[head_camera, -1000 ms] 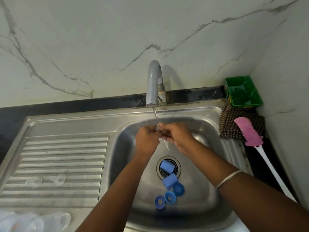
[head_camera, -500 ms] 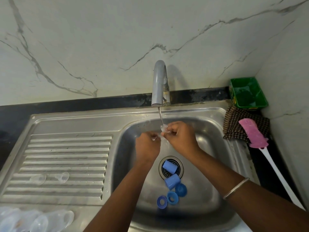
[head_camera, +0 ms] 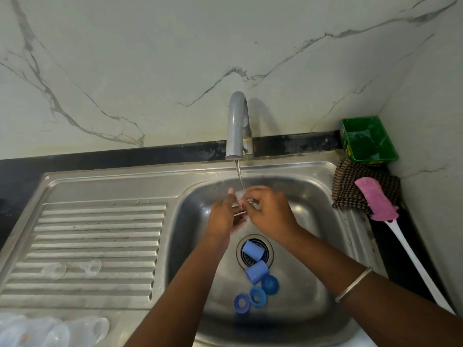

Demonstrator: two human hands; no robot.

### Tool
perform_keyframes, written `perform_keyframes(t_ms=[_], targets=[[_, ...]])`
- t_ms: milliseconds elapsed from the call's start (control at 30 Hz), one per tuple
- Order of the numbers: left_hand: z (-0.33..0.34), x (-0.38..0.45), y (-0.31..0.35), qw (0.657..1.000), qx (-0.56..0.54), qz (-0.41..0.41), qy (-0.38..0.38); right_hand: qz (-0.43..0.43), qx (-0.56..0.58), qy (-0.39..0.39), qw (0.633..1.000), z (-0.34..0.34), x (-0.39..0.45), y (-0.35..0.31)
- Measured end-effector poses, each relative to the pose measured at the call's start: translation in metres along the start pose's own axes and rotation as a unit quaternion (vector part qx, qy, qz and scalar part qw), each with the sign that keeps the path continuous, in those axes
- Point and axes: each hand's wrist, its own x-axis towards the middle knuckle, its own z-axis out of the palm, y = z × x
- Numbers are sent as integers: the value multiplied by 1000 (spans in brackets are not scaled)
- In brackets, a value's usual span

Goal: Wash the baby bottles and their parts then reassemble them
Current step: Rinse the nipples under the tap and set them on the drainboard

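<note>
Over the steel sink basin point(head_camera: 310, 249), my left hand point(head_camera: 225, 216) and my right hand point(head_camera: 269, 211) meet under the thin water stream from the tap point(head_camera: 236, 126). Together they pinch a small clear bottle teat point(head_camera: 240, 195), mostly hidden by my fingers. In the basin lie two light blue caps point(head_camera: 253, 250) by the drain and three darker blue collar rings point(head_camera: 256, 294) below them. Two clear teats point(head_camera: 90, 267) rest on the ribbed drainboard point(head_camera: 100, 234). Several clear bottles point(head_camera: 75, 330) lie at the bottom left.
A pink bottle brush point(head_camera: 378, 202) with a long white handle lies on the right counter, partly on a checked cloth point(head_camera: 350, 189). A green plastic tray point(head_camera: 368, 139) sits in the back right corner by the marble wall.
My hands have stayed under the stream, shifting slightly as they rub the teat. The parts in the basin and on the drainboard have not moved.
</note>
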Motion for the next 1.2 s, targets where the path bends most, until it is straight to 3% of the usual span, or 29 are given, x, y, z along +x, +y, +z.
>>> perform_keyframes(t_ms=[133,233,367,500,600,700,867,933,1000,1133,1200], targets=[[5,1,6,992,-103,-45,-51,88,92,-5,992,1,-2,0],[5,7,10,991,-115,-50,-48,152,150,-9,977,-8,8,0],[10,13,13,997,-76,-26,-9,160,67,72,982,-21,46,-6],[14,22,14,994,80,66,24,96,-24,-4,995,-27,91,-23],[11,20,16,926,309,209,58,73,-145,-37,986,-25,107,-33],[11,14,18,874,401,269,50,46,-203,-33,978,-19,110,-35],[7,12,15,756,561,336,32,71,-123,-2,990,-17,110,-22],[4,8,12,726,591,350,32,84,-95,-9,992,-20,108,-25],[1,3,6,730,590,345,21,112,-67,-6,991,-20,102,-28],[-10,-6,-6,820,485,304,8,183,55,0,982,-12,55,-19],[-15,-11,-15,843,456,286,10,203,109,-32,973,-9,16,-11]])
